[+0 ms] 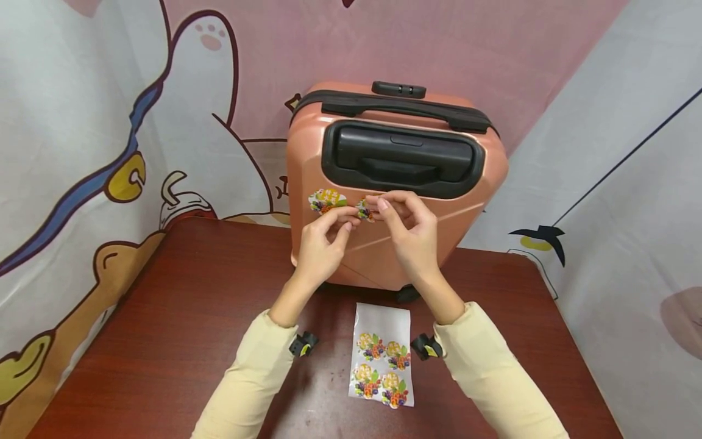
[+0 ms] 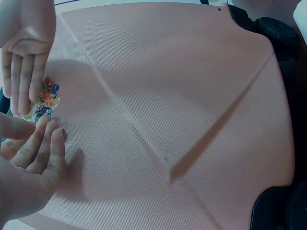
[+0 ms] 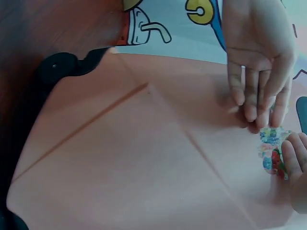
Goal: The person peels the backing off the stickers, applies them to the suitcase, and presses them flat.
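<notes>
An orange-pink hard-shell suitcase [image 1: 378,253] stands on the table. One fruit sticker [image 1: 323,199] is on its front, below the black handle recess at the left. To its right, both hands hold another fruit sticker [image 1: 364,211] close to the shell. My left hand [image 1: 323,247] pinches that sticker's left edge between thumb and fingers. My right hand [image 1: 415,235] pinches its right side, covering part of it. In the left wrist view, the sticker's fruit print [image 2: 49,98] shows between the two hands. Whether it touches the shell, I cannot tell.
A white sticker sheet [image 1: 384,317] with several fruit stickers lies on the brown table [image 1: 181,329] in front of the suitcase. A cartoon-printed cloth [image 1: 263,61] hangs behind and at the sides. A black wheel [image 1: 407,294] shows at the suitcase's bottom.
</notes>
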The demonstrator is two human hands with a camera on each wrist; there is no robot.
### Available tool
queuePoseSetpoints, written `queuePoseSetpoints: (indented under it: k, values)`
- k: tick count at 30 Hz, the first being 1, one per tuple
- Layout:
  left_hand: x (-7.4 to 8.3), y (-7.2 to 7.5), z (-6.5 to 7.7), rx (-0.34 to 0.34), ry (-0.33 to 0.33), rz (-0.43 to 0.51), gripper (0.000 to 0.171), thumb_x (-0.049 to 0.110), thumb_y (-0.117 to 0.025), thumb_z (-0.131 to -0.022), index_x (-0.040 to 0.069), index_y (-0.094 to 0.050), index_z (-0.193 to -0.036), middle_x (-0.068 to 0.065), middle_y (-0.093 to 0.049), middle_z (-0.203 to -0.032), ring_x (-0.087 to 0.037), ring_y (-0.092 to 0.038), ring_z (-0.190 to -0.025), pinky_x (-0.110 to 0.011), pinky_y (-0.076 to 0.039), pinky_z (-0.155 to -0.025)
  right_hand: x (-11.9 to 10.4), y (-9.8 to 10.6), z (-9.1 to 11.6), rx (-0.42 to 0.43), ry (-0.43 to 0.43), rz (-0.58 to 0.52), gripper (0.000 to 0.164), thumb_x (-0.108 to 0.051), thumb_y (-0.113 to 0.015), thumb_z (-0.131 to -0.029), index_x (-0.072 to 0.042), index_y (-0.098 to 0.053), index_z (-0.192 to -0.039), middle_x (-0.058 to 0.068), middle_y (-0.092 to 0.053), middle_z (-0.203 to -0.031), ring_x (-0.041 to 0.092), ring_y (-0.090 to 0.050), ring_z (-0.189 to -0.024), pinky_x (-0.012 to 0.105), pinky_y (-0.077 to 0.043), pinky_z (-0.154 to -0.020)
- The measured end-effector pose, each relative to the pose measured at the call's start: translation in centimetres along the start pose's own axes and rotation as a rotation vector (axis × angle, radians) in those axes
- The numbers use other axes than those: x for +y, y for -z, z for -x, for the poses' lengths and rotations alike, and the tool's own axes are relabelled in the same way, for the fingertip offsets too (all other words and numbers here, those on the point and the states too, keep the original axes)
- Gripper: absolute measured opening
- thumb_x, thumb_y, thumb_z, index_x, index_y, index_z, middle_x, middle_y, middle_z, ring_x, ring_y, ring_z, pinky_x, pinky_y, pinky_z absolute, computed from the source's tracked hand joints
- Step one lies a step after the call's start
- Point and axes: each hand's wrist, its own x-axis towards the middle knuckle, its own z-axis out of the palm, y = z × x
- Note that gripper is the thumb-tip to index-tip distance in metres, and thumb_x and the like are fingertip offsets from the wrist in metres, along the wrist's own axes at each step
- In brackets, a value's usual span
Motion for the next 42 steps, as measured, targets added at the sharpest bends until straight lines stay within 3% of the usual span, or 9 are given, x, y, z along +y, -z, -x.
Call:
queuePoseSetpoints:
  k: [5,14,25,30,37,42]
  values:
    - [0.0,-0.1,0.0,0.0,0.0,0.003,0.019,-0.007,-0.055,-0.085,-0.003,-0.064,-0.101,-0.012,-0.067,-0.086,-0.021,-0.063,-0.081,-0.028,-0.05,-0.068,0.2,-0.1,0.3,0.02,-0.027,0.015,0.016,0.0,-0.054,-0.089,0.014,-0.056,-0.095,0.027,-0.064,-0.094,0.033,-0.063,-0.082,0.043,-0.05,-0.073]
    - [-0.1,0.0,0.0,0.0,-0.002,-0.003,0.019,-0.006,-0.056,-0.085,-0.003,-0.064,-0.102,-0.013,-0.066,-0.085,-0.022,-0.063,-0.081,-0.031,-0.05,-0.068,2.2,0.1,2.4,0.043,-0.151,0.101,0.012,-0.002,-0.058,-0.088,0.01,-0.059,-0.091,0.023,-0.066,-0.089,0.032,-0.064,-0.075,0.04,-0.052,-0.069]
    - [-0.1,-0.1,0.0,0.002,0.012,-0.025,0.019,-0.006,-0.056,-0.085,-0.003,-0.064,-0.102,-0.011,-0.067,-0.085,-0.019,-0.063,-0.08,-0.027,-0.05,-0.067,-0.4,0.2,0.0,0.045,-0.01,0.036,0.016,0.0,-0.054,-0.089,0.015,-0.055,-0.094,0.028,-0.064,-0.094,0.031,-0.064,-0.083,0.041,-0.051,-0.073]
    - [0.0,-0.1,0.1,0.003,0.017,-0.023,0.019,-0.006,-0.056,-0.085,-0.002,-0.064,-0.102,-0.011,-0.067,-0.085,-0.019,-0.063,-0.08,-0.028,-0.05,-0.068,0.1,0.3,0.5,0.065,-0.031,0.05,0.016,0.0,-0.055,-0.089,0.015,-0.056,-0.093,0.027,-0.064,-0.092,0.03,-0.064,-0.082,0.04,-0.051,-0.071]
    - [0.0,0.0,0.1,0.002,0.011,-0.029,0.019,-0.005,-0.056,-0.086,-0.002,-0.064,-0.103,-0.011,-0.067,-0.086,-0.02,-0.063,-0.082,-0.028,-0.049,-0.067,1.8,0.6,2.3,0.07,-0.124,0.142,0.014,-0.006,-0.057,-0.089,0.007,-0.06,-0.092,0.019,-0.067,-0.09,0.031,-0.065,-0.079,0.038,-0.052,-0.07]
    - [0.0,0.0,0.1,-0.001,0.016,-0.029,0.019,-0.004,-0.057,-0.086,-0.002,-0.064,-0.103,-0.012,-0.067,-0.087,-0.021,-0.063,-0.082,-0.028,-0.049,-0.067,1.4,0.7,2.0,0.079,-0.101,0.138,0.013,-0.003,-0.056,-0.089,0.009,-0.059,-0.092,0.021,-0.067,-0.089,0.027,-0.065,-0.077,0.036,-0.052,-0.069]
